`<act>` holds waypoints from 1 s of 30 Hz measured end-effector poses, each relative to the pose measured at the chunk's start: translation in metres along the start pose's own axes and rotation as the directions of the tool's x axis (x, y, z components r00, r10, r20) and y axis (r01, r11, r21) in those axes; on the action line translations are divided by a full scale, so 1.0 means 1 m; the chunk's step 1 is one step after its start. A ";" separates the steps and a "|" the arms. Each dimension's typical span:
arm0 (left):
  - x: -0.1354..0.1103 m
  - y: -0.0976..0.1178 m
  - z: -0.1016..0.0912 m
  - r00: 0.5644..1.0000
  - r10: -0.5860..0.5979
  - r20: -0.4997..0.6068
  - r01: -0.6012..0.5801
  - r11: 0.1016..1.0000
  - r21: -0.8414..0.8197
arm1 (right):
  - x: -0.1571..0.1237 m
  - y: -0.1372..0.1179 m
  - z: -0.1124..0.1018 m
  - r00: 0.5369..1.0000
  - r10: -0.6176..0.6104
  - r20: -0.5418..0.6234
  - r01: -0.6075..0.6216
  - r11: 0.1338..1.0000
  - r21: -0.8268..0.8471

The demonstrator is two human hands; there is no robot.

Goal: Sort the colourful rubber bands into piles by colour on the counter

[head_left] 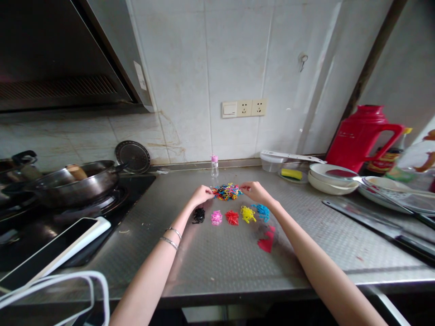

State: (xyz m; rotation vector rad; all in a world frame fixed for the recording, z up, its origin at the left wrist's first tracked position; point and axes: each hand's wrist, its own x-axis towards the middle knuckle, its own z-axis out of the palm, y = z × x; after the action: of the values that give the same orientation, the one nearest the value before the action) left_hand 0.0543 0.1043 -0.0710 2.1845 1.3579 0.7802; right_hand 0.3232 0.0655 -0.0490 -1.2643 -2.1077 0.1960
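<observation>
A mixed heap of small colourful rubber bands (228, 191) lies on the steel counter between my hands. My left hand (203, 194) is at its left edge, fingertips pinched together at the bands. Near the right edge is my right hand (255, 192), also pinched; what its fingertips hold is too small to make out. In front of the heap, single-colour piles form a row: black bands (199, 215), pink bands (216, 218), red bands (232, 218), yellow bands (248, 214) and blue bands (263, 212). A clear plastic bag with red print (267, 240) lies below the blue pile.
Behind the heap stands a small clear bottle with a pink cap (215, 166). On the right are a sponge (291, 174), bowls (331, 181), a large knife (363, 219) and a red thermos jug (356, 136). At left are a pan (74, 183) and a phone-like device (50, 251).
</observation>
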 end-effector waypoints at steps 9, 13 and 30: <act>-0.005 0.009 0.005 1.000 0.003 0.012 -0.004 0.996 0.091 | -0.004 0.019 0.001 0.997 0.075 -0.003 -0.075 0.995 -0.066; -0.005 0.010 0.007 1.000 0.006 0.003 -0.007 0.994 0.106 | -0.004 0.022 0.002 0.996 0.089 -0.006 -0.090 0.994 -0.070; -0.009 0.018 0.000 0.993 0.108 0.048 -0.115 0.971 0.208 | -0.005 0.029 0.000 0.992 0.128 -0.007 -0.128 0.989 -0.073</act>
State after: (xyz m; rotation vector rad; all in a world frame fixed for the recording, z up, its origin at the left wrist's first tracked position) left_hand 0.0625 0.0888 -0.0616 2.4448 1.3635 0.6579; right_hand 0.3460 0.0764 -0.0645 -1.4436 -2.0496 0.1744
